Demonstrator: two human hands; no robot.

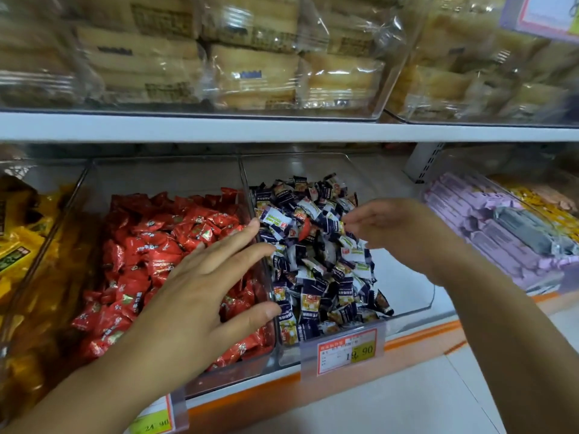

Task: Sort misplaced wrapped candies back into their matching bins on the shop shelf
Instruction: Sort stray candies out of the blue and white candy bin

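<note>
My right fingers (354, 219) are hanging loosely apart, gripping nothing, just beside a stray red candy (305, 229) lying among the navy candies (316, 277). My left fingers (244, 233) are spreading straight over the red bin (163, 173). I am judging the sorting unfinished: at least this stray is waiting in the navy bin (416, 305).

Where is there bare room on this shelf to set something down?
Bare floor shows in the navy candy bin, right of and behind its pile, and on the white shelf strip between it and the purple packs. The red candy bin is packed.
</note>
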